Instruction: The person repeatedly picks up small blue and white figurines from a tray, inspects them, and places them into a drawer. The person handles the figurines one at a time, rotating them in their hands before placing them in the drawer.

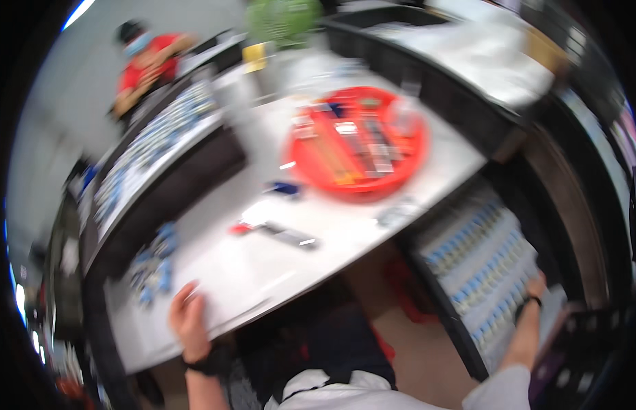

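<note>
Blue-and-white parts (489,275) could be toppled if brushed by the right hand (535,285) near the right edge of the crate (446,316); neither its grip nor the left hand's (188,313) can be told.

Your left forearm (206,391) rises almost straight from the lower edge; your left hand (189,328) points its fingers (182,301) upward, slightly bent. Your right forearm (522,342) stretches well out to your side, your right hand (534,287) too blurred to read its grip.
</note>
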Demonstrator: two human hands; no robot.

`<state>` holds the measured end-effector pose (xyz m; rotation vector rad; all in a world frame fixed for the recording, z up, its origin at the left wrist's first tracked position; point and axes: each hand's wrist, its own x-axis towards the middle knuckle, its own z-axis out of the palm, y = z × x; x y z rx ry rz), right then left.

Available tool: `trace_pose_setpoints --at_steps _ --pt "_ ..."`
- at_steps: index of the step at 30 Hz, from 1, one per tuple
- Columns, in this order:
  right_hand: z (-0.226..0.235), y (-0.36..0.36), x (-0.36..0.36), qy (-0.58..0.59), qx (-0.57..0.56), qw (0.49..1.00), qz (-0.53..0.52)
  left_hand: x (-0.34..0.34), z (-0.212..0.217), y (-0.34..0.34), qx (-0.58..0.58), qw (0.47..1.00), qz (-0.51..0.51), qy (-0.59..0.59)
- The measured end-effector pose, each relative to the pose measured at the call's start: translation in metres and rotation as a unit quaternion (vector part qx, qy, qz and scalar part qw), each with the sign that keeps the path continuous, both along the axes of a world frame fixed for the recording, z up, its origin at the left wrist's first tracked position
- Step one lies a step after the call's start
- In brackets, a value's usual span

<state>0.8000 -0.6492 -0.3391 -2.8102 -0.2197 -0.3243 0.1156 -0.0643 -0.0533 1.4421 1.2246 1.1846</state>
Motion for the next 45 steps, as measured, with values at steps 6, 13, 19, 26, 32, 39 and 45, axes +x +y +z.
trace_pose_setpoints --at_steps 6,13,19,26,32,39,45 --pt "0.03 0.071 -0.004 0.044 0.278 0.959 0.031 -0.002 0.047 -0.023 0.045 0.994 -0.104 0.001" --pt "0.196 0.282 -0.174 0.191 0.382 0.857 0.288 -0.063 0.094 0.03 0.224 0.873 -0.179 0.395" --pt "0.275 0.407 -0.335 0.293 0.424 0.718 0.468 -0.082 0.069 0.086 0.3 0.731 -0.273 0.549" --pt "0.299 0.472 -0.457 0.384 0.395 0.598 0.582 -0.102 0.058 0.085 0.24 0.801 -0.204 0.509" --pt "0.311 0.511 -0.52 0.376 0.362 0.549 0.652 -0.087 0.074 0.036 0.051 0.978 -0.193 0.061" --pt "0.301 0.546 -0.557 0.531 0.353 0.433 0.638 -0.046 0.027 0.001 -0.138 0.941 -0.108 -0.289" --pt "0.289 0.548 -0.556 0.522 0.376 0.451 0.619 -0.035 0.009 0.005 -0.131 0.929 -0.142 -0.316"
